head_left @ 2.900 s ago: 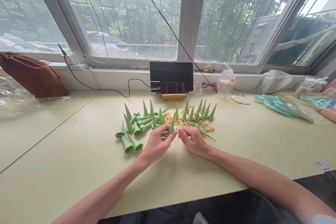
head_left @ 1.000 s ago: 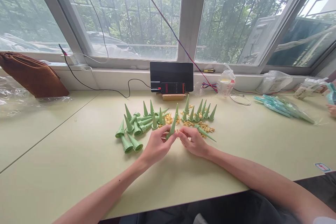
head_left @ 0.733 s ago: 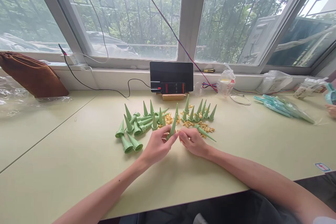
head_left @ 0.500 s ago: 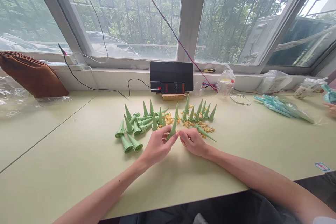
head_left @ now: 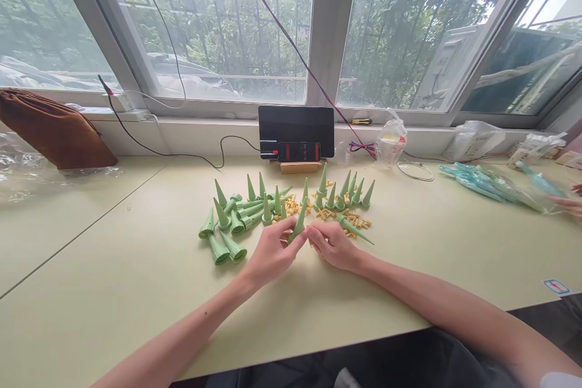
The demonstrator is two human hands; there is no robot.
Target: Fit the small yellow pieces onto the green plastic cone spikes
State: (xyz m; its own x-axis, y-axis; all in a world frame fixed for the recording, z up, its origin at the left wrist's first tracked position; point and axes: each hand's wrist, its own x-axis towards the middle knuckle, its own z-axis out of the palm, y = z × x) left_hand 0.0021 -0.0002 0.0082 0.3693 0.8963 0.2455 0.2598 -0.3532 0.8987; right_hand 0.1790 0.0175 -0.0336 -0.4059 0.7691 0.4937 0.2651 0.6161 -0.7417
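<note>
My left hand (head_left: 275, 250) is closed around a green plastic cone spike (head_left: 300, 218), whose tip points up. Right beside it, my right hand (head_left: 334, 245) is in a pinch at the spike's side. Whatever lies between those fingertips is hidden. Beyond my hands, small yellow plastic pieces (head_left: 359, 221) lie in loose piles. One green spike (head_left: 359, 232) lies on its side across a pile, and several others (head_left: 367, 195) stand upright on their wide ends. To the left, more green spikes (head_left: 219, 250) lie heaped, some with open ends facing me.
A black tablet (head_left: 295, 124) with a phone (head_left: 299, 151) before it stands by the window. At left lies a brown pouch (head_left: 59, 130). A bagged cup (head_left: 391, 142), cable (head_left: 416, 171) and teal plastic packets (head_left: 473, 182) are at right. Another person's hand (head_left: 568, 205) shows at the right edge.
My right fingertips have come slightly closer to the spike in my left hand. At the far right, the other person's hand and a teal packet have moved over the table.
</note>
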